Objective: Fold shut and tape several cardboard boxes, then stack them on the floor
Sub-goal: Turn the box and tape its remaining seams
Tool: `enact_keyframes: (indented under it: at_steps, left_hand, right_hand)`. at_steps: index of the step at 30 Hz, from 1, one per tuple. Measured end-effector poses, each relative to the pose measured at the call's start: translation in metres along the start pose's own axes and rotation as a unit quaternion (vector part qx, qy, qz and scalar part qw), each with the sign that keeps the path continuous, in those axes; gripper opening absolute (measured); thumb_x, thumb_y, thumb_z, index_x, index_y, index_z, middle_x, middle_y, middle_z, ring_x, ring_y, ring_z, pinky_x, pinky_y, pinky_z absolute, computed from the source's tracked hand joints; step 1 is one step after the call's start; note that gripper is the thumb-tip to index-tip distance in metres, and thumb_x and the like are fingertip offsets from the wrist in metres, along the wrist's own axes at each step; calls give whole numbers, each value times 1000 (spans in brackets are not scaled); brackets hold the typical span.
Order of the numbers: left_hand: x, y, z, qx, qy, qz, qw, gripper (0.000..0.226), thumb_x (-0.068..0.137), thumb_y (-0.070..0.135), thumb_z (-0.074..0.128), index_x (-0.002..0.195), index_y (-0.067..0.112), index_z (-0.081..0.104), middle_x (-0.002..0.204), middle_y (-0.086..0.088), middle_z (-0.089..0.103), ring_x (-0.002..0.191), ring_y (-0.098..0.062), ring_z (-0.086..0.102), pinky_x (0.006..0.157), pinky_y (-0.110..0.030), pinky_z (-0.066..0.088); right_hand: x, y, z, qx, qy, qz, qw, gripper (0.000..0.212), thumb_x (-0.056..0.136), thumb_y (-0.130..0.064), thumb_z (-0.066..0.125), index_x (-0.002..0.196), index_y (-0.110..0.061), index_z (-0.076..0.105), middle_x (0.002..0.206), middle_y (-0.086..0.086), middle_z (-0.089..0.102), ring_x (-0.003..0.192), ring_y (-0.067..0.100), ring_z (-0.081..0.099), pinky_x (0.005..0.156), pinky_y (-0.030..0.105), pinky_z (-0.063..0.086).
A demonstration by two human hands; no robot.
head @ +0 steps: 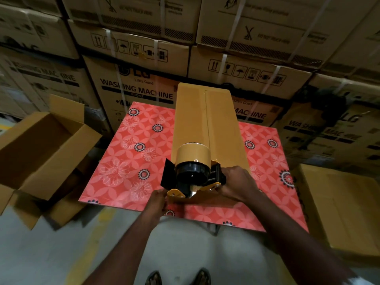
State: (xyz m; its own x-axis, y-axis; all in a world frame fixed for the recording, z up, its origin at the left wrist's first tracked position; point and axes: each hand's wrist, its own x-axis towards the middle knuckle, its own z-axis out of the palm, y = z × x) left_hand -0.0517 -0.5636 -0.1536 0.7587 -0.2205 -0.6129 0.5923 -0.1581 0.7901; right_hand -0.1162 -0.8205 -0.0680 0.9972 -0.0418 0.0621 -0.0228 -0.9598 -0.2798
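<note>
Partly hidden under the yellow-and-black tape dispenser (192, 169) with its tan roll and both hands, the near end of the long closed tan cardboard box (205, 120) lies on the red floral-patterned table (127, 161). Both forearms reach forward. The right hand (236, 182) has its grip clenched round the dispenser's handle, which it covers. The left hand (158, 199) curls at the dispenser's yellow front plate; whether its grip pinches plate, tape or box edge, I cannot tell

Got a closed box (205, 120) lengthwise on the table (123, 161), tape dispenser (193, 161) on its near end. Open box (41, 140) on the floor (51, 254) left, another box (339, 202) right, stacked cartons (133, 58) behind.
</note>
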Motion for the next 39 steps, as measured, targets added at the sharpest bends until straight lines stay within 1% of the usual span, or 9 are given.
enact_keyframes:
  at_steps: [7,11,14,18,23,27,30,35,39]
  left_hand:
    - [-2,15,11,-94,65,51,992,18,101,13,47,92,19,62,66,2,54,51,-6,45,49,-19,31]
    - [4,10,1,-86,105,59,989,21,96,-1,50,96,12,66,73,-4,57,67,-18,47,52,-23,33]
    - [-4,25,4,-155,52,109,980,19,99,7,53,108,16,68,97,-5,72,85,-23,65,69,-32,51]
    - [-13,27,11,-140,6,148,979,33,102,6,52,109,31,71,110,-7,75,99,-24,71,84,-39,55]
    - [-18,29,12,-1,91,231,969,15,98,-3,54,102,0,69,86,-4,69,78,-16,62,61,-7,45]
    - [-12,25,7,56,106,266,957,16,96,3,62,98,17,71,92,4,72,84,-14,67,69,-20,51]
    - [-5,19,1,73,109,284,950,11,96,18,67,98,27,73,97,9,74,91,-12,69,77,-32,55]
    - [-11,18,9,65,133,274,950,10,96,21,68,98,29,74,96,14,73,89,-3,66,81,-34,56]
    - [-21,22,16,195,196,403,872,14,98,17,62,100,26,72,103,4,64,93,-7,58,80,-31,48]
  right_hand:
    - [0,5,4,9,-4,9,1000,19,77,-45,65,72,-31,53,68,-2,68,60,23,64,52,32,47]
    - [-2,5,5,18,-2,13,1000,19,78,-43,68,73,-27,58,67,-3,67,58,21,63,52,33,49]
    - [-2,6,5,24,3,7,1000,18,78,-42,69,74,-26,61,67,-4,67,57,20,62,52,28,43]
    - [-2,6,1,36,-11,-6,999,20,79,-45,68,75,-26,63,67,-4,67,57,18,61,53,25,35]
    - [-1,6,-2,34,-31,-25,999,27,83,-50,66,85,-23,68,73,-4,70,64,19,65,56,31,49]
    - [-6,25,-10,0,-32,-28,999,24,81,-47,61,86,-24,67,75,-4,71,65,20,66,53,29,49]
    - [-25,64,-26,-13,1,-18,1000,19,75,-41,60,74,-23,64,68,-1,69,60,21,65,48,24,33]
    - [-50,93,-28,77,-15,-13,997,20,77,-44,63,65,-29,57,57,-17,53,48,2,51,47,23,38]
    - [-44,93,-28,88,-16,-17,996,16,77,-44,61,67,-39,49,60,-17,57,52,3,55,49,28,44]
